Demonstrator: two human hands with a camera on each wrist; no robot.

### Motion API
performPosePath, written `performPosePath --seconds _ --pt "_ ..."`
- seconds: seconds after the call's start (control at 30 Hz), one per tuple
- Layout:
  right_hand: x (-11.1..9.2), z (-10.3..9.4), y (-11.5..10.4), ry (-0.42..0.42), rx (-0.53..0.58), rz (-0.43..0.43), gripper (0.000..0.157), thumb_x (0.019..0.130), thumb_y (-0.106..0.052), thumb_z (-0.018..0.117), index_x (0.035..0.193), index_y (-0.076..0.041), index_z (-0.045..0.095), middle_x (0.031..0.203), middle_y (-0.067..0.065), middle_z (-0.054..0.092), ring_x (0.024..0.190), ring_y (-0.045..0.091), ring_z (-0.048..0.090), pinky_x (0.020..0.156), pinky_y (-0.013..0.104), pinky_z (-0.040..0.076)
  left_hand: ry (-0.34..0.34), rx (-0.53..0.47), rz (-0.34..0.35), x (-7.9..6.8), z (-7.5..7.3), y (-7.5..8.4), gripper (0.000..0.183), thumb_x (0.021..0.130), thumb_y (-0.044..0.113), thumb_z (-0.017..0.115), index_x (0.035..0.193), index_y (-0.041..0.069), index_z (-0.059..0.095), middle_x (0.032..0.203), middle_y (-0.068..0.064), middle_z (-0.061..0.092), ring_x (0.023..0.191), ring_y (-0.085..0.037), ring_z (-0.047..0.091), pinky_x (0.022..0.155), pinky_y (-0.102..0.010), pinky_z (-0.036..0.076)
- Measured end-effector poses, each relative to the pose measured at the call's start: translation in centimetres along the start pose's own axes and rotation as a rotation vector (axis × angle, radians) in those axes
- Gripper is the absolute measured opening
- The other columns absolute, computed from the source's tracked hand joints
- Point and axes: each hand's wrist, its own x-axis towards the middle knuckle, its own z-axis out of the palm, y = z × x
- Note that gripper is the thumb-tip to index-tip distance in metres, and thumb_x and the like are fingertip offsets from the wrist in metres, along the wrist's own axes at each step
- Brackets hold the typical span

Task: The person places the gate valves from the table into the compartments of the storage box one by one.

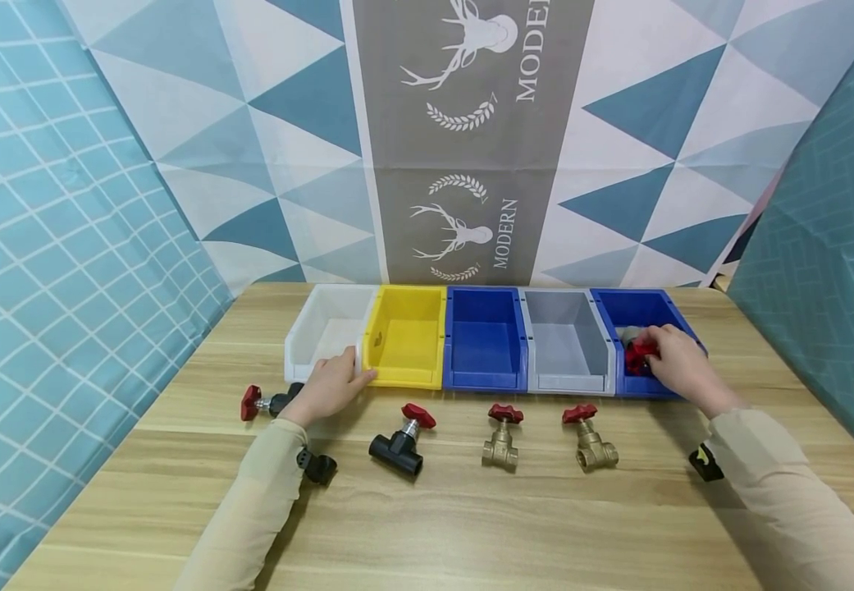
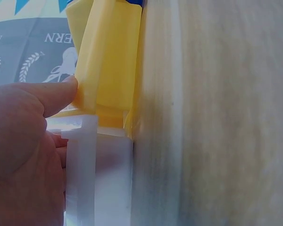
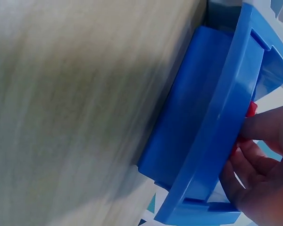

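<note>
At the right end of the bin row, my right hand [image 1: 681,365] reaches into a blue bin [image 3: 217,122] and pinches the red handle [image 1: 639,355] of a valve. Most of that valve's body is hidden by the hand and bin wall; a grey part [image 1: 629,334] shows behind the handle. My left hand [image 1: 331,386] rests at the front corner where the white bin [image 1: 297,353] meets the yellow bin [image 1: 404,373]. Its straight thumb [image 2: 61,94] touches the yellow rim, while the other fingers reach over the white rim, partly hidden.
Before the bins lie a black valve [image 1: 276,402] partly behind my left hand, another black valve [image 1: 397,450], and two brass valves [image 1: 500,447] [image 1: 595,450], all red-handled. Between the yellow and right-hand blue bins stand another blue bin [image 1: 486,380] and a grey bin [image 1: 568,382].
</note>
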Motion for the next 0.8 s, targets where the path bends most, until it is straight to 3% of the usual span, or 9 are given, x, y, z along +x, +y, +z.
performPosePath --seconds 0.27,0.8 --pt "-0.10 0.01 -0.12 0.002 -0.019 0.014 0.020 0.076 0.008 0.052 0.096 0.009 0.055 0.090 0.028 0.054 0.083 0.040 0.051 0.072 0.053 0.040 0.003 0.007 0.004 0.02 0.07 0.03 0.040 0.093 0.038 0.047 0.108 0.001 0.047 0.073 -0.001 0.055 0.072 -0.018 0.052 0.080 -0.042 0.033" --pt "-0.34 -0.23 -0.36 -0.090 -0.132 0.044 0.025 0.075 0.007 0.049 0.099 0.013 0.052 0.088 0.028 0.054 0.082 0.040 0.054 0.071 0.052 0.042 0.023 -0.012 0.026 -0.10 0.22 -0.08 0.045 0.093 0.042 0.044 0.108 0.000 0.047 0.073 -0.001 0.055 0.071 -0.018 0.052 0.079 -0.041 0.031"
